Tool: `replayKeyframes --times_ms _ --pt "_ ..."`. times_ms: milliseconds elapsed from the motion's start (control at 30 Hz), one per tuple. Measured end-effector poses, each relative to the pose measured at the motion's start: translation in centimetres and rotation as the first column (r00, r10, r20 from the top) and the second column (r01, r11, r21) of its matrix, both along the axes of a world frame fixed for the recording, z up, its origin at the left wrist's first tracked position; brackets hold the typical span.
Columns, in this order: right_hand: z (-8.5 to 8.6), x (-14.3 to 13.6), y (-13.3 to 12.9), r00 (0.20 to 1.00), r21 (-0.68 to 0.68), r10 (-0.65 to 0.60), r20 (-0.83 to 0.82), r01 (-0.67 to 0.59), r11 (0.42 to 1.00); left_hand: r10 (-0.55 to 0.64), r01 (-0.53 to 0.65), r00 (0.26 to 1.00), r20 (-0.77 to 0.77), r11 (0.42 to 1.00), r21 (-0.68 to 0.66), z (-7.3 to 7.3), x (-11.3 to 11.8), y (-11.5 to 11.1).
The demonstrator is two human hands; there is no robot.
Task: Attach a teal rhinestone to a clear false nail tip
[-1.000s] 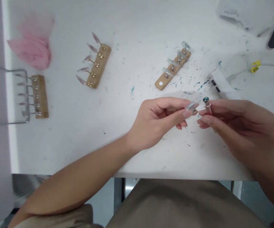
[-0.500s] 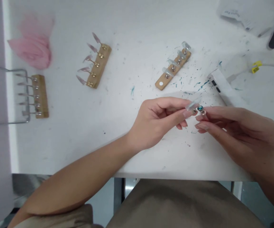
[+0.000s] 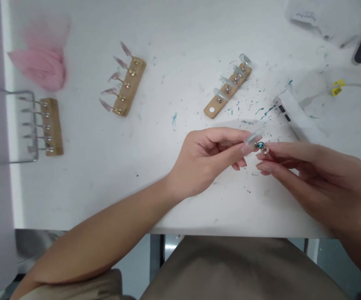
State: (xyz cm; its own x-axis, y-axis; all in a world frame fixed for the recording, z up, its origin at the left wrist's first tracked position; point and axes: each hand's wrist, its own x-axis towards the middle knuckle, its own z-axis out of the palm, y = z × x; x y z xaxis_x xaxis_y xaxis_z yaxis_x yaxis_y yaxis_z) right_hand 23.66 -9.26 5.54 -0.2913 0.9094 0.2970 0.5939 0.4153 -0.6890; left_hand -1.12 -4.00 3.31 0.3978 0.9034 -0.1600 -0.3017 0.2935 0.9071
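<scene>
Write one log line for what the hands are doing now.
left hand: holds clear nail tip | right hand: holds teal-tipped tool at the tip | table: teal specks

Tabletop: white, matt, smooth — flecked with teal paint specks near the left grip. Nail tip in that grip: clear glossy plastic. Small stud at the right grip: shiny metal, glossy teal head. Holder strip beyond both grips: bare matt wood, metal pins, clear plastic tips. Pink cloth far off the left grip — soft, matt.
</scene>
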Motion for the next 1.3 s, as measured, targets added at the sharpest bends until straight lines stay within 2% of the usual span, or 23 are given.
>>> replayKeyframes --times_ms 200,333,633,933,1167,1300 --pt "-0.29 0.08 -0.26 0.995 -0.067 -0.093 -0.045 0.090 0.994 0.001 -0.001 1.000 0.001 1.000 0.004 -0.07 -0.05 0.00" --pt "-0.51 0.17 -0.24 0.989 -0.027 -0.130 -0.069 0.129 0.991 0.006 -0.006 0.999 -0.032 1.000 -0.006 -0.13 -0.08 -0.17" --pt "-0.47 -0.15 -0.33 0.981 -0.055 -0.182 -0.067 0.178 0.982 0.023 -0.023 1.000 -0.004 1.000 -0.014 0.02 -0.12 -0.26" --pt "-0.34 -0.04 -0.19 0.996 -0.029 -0.077 -0.043 0.076 0.997 0.008 -0.008 1.000 0.008 1.000 0.007 -0.17 0.04 0.04" --pt "-0.44 0.16 -0.11 0.999 -0.038 -0.023 -0.023 0.022 0.999 0.017 -0.016 0.998 -0.063 1.000 0.023 -0.24 0.17 -0.15" --pt "-0.56 0.34 -0.21 1.000 -0.033 0.006 -0.003 -0.007 0.999 0.011 -0.011 1.000 -0.021 1.000 0.012 -0.27 0.23 -0.03"
